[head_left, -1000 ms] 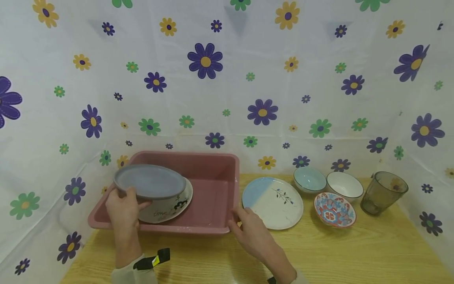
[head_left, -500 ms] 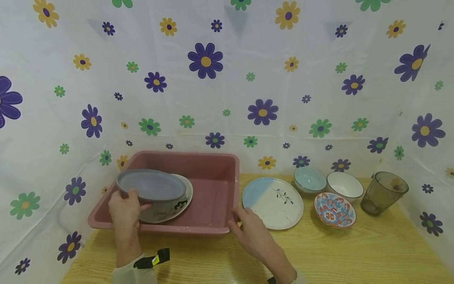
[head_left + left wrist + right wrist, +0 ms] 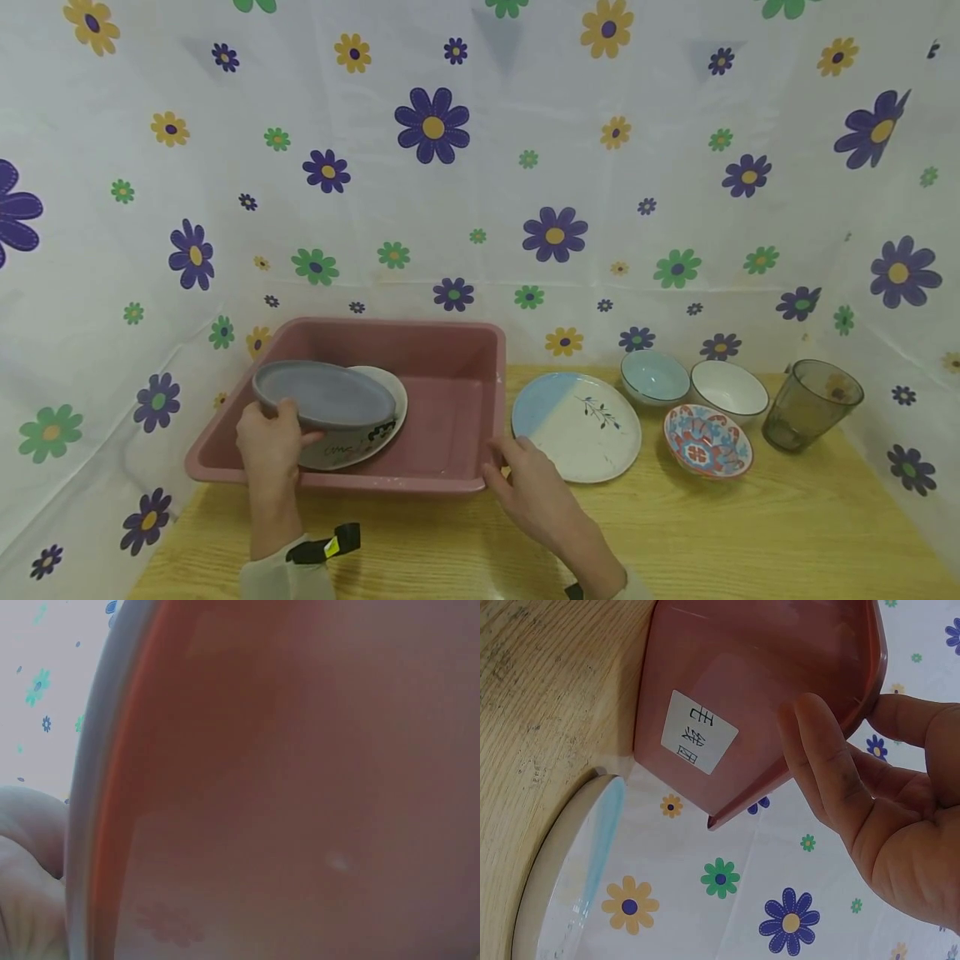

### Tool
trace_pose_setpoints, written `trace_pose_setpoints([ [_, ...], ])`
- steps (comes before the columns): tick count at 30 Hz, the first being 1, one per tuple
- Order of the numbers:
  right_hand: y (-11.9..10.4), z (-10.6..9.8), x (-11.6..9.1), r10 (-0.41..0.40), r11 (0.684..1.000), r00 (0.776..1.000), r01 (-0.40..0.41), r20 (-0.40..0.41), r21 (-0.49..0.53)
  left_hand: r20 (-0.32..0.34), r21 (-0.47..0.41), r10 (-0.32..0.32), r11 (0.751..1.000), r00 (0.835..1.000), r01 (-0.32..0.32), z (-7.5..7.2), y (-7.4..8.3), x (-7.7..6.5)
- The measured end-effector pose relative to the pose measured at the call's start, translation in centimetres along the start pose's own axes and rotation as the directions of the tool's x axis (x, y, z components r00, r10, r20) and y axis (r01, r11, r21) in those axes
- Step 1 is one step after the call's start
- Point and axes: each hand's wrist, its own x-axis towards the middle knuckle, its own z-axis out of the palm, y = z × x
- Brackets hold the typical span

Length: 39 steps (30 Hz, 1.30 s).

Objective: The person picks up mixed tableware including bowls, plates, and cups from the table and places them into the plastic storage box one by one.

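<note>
My left hand [image 3: 270, 442] grips the near left edge of a grey-blue oval-looking plate [image 3: 330, 393], which is tilted above the pink basin [image 3: 450, 425]. Under it, partly covered, a white plate [image 3: 337, 450] with dark drawings lies in the basin's left half. In the left wrist view the basin's wall [image 3: 300, 787] fills most of the picture, and part of the hand [image 3: 30, 885] shows past its rim. My right hand [image 3: 536, 496] holds the basin's near right corner; in the right wrist view its thumb meets the rim and the fingers [image 3: 829, 761] lie along the side wall.
Right of the basin lies a blue-and-cream plate [image 3: 555, 450]. Beyond it stand a light blue bowl [image 3: 654, 379], a white bowl [image 3: 727, 387], a red-and-blue patterned bowl [image 3: 708, 442] and a dark glass [image 3: 810, 408]. A flowered sheet [image 3: 480, 192] hangs behind the wooden table [image 3: 712, 542].
My left hand has moved slightly right and down with the grey-blue plate, which now sits lower over the white plate. The right hand keeps its place at the basin corner.
</note>
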Motion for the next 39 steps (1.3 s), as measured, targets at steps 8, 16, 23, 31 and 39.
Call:
trace_pose_setpoints([
  [8,-0.1,-0.2,0.1,-0.001,1.000,1.000,0.001,0.007,-0.004,0.014,0.064,-0.018,0.998,1.000,0.017,0.0,0.1,0.3],
  [16,-0.2,-0.1,0.0,0.023,1.000,0.999,-0.023,0.027,0.001,0.019,0.085,-0.017,0.996,1.000,0.016,-0.1,-0.1,0.1],
  [23,-0.2,-0.2,-0.1,0.022,1.000,0.999,-0.022,0.025,0.004,0.037,0.126,-0.038,0.991,0.999,0.033,-0.3,-0.1,0.3],
  [31,0.5,-0.7,0.3,-0.015,0.999,1.000,0.014,0.015,0.029,0.090,0.167,-0.056,0.985,0.994,0.040,0.1,0.3,0.8],
  [39,0.5,-0.6,0.6,-0.008,0.990,0.999,0.002,0.044,0.139,0.120,0.215,-0.080,0.975,0.990,0.052,-0.5,0.2,1.2],
])
